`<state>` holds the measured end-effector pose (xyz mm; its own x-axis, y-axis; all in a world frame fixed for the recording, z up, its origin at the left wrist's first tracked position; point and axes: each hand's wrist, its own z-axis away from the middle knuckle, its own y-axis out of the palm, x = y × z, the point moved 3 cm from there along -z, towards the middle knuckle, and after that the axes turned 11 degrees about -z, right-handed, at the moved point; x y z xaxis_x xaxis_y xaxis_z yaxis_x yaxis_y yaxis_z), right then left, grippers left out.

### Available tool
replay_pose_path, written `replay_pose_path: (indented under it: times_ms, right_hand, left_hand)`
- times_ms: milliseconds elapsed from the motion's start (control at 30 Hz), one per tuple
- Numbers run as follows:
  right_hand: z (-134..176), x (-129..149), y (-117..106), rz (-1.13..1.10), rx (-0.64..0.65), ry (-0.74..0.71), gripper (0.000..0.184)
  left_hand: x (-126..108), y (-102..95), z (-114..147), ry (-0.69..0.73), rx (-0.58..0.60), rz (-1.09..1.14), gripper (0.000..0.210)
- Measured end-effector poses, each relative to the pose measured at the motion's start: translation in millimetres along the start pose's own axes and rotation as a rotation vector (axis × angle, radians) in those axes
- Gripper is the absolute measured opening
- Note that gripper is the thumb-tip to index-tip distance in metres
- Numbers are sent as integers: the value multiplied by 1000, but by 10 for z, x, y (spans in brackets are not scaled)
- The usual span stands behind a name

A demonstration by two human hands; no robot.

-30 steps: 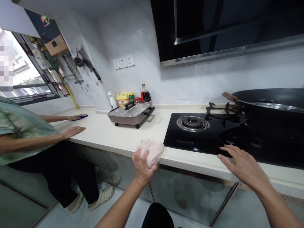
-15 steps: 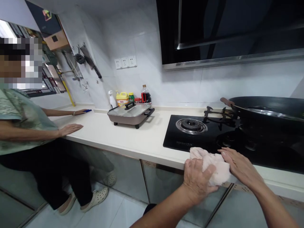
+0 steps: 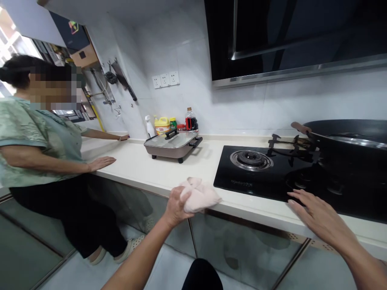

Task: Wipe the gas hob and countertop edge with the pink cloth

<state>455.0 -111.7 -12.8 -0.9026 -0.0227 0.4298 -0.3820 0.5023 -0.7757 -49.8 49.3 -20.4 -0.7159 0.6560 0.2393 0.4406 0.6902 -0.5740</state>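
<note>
A pale pink cloth is bunched in my left hand, whose fingers are closed round its left side. The cloth lies against the front edge of the white counter, left of the gas stove. My right hand rests at the stove's front edge, fingers outstretched, holding nothing. Behind it on the right, a large black wok with a wooden-grip handle sits on the stove. The left burner is bare.
An electric pan with a glass lid stands on the counter, bottles behind it. Another person stands at the left, hands on the counter. The range hood overhangs the stove. A cleaver hangs on the wall.
My left hand has slid the cloth leftward along the counter edge, away from my right hand. My right hand stays near the stove's front. The view has shifted slightly left.
</note>
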Motion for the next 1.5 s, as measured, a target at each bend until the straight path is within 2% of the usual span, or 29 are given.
replay_pose_path:
  times_ms: [100,200,267,367,467,533,700,767,900,1000,1067,1133,1233,1400,1500]
  right_hand:
    - [3,1,9,1,-11,-17,63]
    - [7,32,5,4,-15,-29,63]
    - [7,67,-3,3,-15,-26,63]
    - [-4,115,-10,-2,-25,-12,64]
    - [-24,127,-2,3,-39,8,65]
    - [-33,118,7,8,-46,12,66]
    - [-32,119,-2,20,-53,-6,64]
    - [-31,135,-12,26,-46,-3,63]
    - [-40,146,-21,28,-32,11,62]
    - [-47,129,-25,28,-28,12,60]
    - [-47,122,-32,31,-23,10,58]
    - [-42,129,-41,35,-16,2,57]
    - [-29,160,-54,29,-5,-2,58]
    - [-7,224,-66,4,-1,29,62]
    - [-1,248,-63,-4,-2,35,63]
  left_hand:
    - [566,-155,170,-112,74,-65,69]
    - [918,-270,229,-213,147,-118,68]
    - [988,-298,219,-262,139,-144,65]
    - [857,-279,175,-351,14,-203,58]
    - [515,-217,123,-424,-91,-266,53]
    - [191,-174,59,-411,-123,-275,53]
    - [-900,-103,-270,-277,-193,-141,66]
    - [-1378,-62,-444,-275,-168,-62,71]
    - [-2255,46,-799,-174,-56,121,78]
    - [-2667,114,-1015,-92,26,190,81]
    - [-2775,136,-1102,-53,67,199,82]
    - [-2756,134,-1123,-6,79,204,82]
    - [-2507,99,-1034,37,28,188,81]
    - [-1700,-1,-732,-7,-49,99,69]
    - [-1218,-117,-622,-86,-17,63,58]
